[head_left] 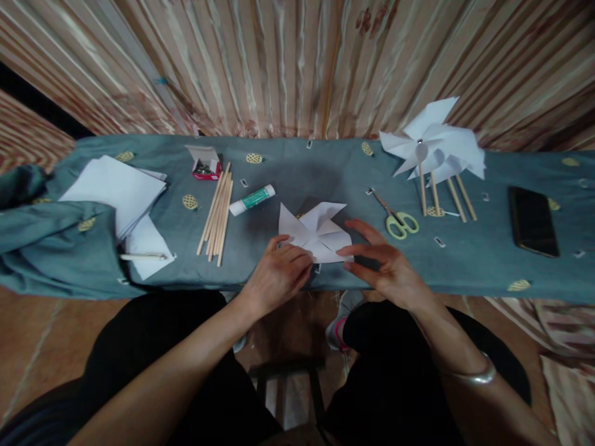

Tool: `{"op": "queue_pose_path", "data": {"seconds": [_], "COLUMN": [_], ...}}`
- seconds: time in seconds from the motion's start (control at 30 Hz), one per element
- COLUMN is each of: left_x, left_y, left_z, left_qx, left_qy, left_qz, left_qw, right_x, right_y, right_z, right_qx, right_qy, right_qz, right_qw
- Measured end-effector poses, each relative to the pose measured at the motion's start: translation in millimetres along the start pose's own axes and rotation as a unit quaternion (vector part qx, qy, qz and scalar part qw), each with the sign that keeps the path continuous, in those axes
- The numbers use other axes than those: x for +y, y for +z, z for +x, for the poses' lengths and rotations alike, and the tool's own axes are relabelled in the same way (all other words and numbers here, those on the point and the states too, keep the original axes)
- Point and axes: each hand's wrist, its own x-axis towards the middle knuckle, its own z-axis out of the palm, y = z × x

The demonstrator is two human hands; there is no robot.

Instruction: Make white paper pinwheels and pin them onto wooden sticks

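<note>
A white paper pinwheel (316,232) with its blades folded toward the centre lies near the front edge of the table. My left hand (283,272) is closed at its lower left side, with curled fingers on the paper. At the right corner of the pinwheel is my right hand (383,263), its fingers spread and the index fingertip touching the paper. Whether the thumb touches the edge I cannot tell. A glue stick (252,200) lies behind and left of the pinwheel. Scissors with green handles (400,224) rest beyond my right hand.
Several wooden sticks (216,217) lie left of the glue stick, near an open red box (204,166) of small metal pieces. Paper sheets (118,192) and a white pen (144,256) are at left. Finished pinwheels on sticks (434,142) and a phone (533,221) lie at right.
</note>
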Motion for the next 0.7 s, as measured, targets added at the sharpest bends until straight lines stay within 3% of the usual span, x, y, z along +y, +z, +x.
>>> {"op": "queue_pose_path", "data": {"seconds": [0.23,0.4,0.7], "left_x": [2.7,4.7,3.7], "left_y": [0.1,0.7,-0.5], "left_z": [-0.8,-0.9,-2.2], "left_qx": [-0.024,-0.038,-0.025], "left_qy": [0.002,0.002,-0.005], "left_qz": [0.009,0.010,0.000], "left_qw": [1.000,0.999,1.000], "right_x": [1.4,-0.2,-5.0], "right_y": [12.5,27.5,43.1], "right_z": [16.4,26.8,33.2], "right_qx": [0.045,0.083,0.104], "right_qy": [-0.001,-0.054,-0.070], "right_qz": [0.018,-0.055,-0.144], "right_qw": [0.999,0.993,0.982]}}
